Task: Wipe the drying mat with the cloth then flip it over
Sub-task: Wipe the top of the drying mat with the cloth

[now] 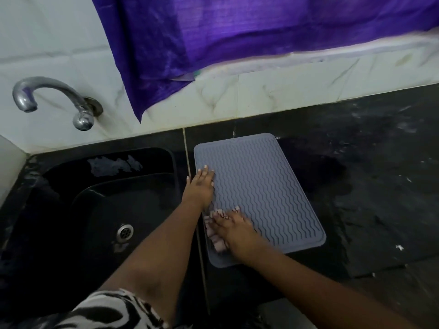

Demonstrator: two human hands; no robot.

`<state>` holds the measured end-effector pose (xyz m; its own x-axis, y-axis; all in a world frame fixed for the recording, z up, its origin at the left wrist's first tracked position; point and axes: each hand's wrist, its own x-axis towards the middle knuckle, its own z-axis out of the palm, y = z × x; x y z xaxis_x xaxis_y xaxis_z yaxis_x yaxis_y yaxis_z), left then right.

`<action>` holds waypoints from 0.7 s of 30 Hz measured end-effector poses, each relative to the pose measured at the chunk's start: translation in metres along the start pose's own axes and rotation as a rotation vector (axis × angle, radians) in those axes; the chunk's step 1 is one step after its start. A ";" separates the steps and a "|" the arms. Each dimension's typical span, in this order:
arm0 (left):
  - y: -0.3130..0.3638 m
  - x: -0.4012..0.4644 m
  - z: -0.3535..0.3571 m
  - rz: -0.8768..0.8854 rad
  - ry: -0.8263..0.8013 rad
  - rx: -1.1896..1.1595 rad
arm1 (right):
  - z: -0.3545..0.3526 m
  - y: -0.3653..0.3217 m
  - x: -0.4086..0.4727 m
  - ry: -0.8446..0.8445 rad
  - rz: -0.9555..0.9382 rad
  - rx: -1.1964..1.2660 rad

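Note:
A grey ribbed drying mat (266, 191) lies flat on the black counter, just right of the sink. My left hand (200, 184) rests palm down on the mat's left edge, fingers spread. My right hand (234, 230) presses a small pale pink cloth (215, 238) onto the mat's near left part; most of the cloth is hidden under the hand.
A black sink (99, 210) with a metal drain (124, 232) lies to the left, a chrome tap (52, 96) on the tiled wall above it. A purple curtain (237, 39) hangs behind. The black counter (368, 174) to the right looks wet and smeared.

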<state>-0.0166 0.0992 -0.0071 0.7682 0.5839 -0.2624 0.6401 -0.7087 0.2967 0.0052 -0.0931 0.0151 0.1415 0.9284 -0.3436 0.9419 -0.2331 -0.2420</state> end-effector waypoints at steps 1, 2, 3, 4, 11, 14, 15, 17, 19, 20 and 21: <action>-0.001 0.000 0.001 -0.019 -0.039 0.045 | 0.010 0.002 -0.012 0.006 -0.044 0.033; -0.001 0.000 0.000 -0.033 -0.065 0.094 | 0.016 0.004 -0.025 0.013 -0.086 0.127; 0.000 0.001 -0.002 -0.041 -0.083 0.130 | 0.019 0.006 -0.037 0.013 -0.120 0.232; 0.002 0.001 -0.003 -0.044 -0.098 0.149 | 0.020 0.007 -0.050 -0.006 -0.147 0.305; 0.007 -0.004 -0.014 -0.026 -0.129 0.071 | -0.054 0.041 -0.076 -0.382 -0.024 0.657; 0.000 0.006 -0.034 -0.040 -0.025 -0.167 | -0.102 0.062 -0.045 -0.114 0.067 0.999; -0.003 0.010 -0.040 -0.072 0.081 -0.207 | -0.111 0.068 -0.028 -0.007 0.107 0.945; -0.006 0.021 -0.048 -0.137 0.222 -0.232 | -0.125 0.079 0.014 0.107 0.170 0.705; -0.005 0.039 -0.051 -0.145 0.250 -0.200 | -0.139 0.090 0.060 0.158 0.182 0.600; -0.004 0.051 -0.049 -0.125 0.263 -0.142 | -0.148 0.095 0.084 0.195 0.166 0.556; -0.003 0.064 -0.046 -0.089 0.276 -0.073 | -0.158 0.099 0.107 0.253 0.150 0.506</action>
<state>0.0315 0.1573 0.0172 0.6772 0.7350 -0.0332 0.6964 -0.6258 0.3512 0.1618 0.0292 0.0973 0.3889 0.9004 -0.1952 0.6522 -0.4187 -0.6319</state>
